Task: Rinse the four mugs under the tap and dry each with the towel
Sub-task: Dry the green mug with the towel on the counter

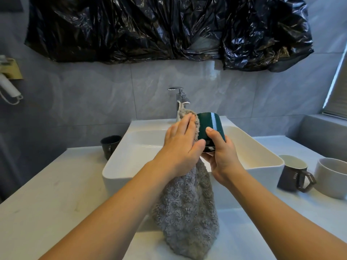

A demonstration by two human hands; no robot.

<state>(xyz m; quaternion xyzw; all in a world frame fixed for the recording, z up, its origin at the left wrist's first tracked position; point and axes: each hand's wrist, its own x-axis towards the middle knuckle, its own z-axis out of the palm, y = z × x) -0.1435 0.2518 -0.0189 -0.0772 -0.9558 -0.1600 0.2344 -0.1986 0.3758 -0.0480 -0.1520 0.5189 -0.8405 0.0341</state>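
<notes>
Mug [211, 126]: glossy dark green; tilted; grey fluffy towel [185, 211] against it.

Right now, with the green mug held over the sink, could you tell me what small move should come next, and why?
Probably turn the green mug a little in the right hand so the towel reaches a fresh part. The left hand presses the towel flat against only one side, while the side facing the camera is bare and glossy. I cannot tell whether it is wet.
</notes>
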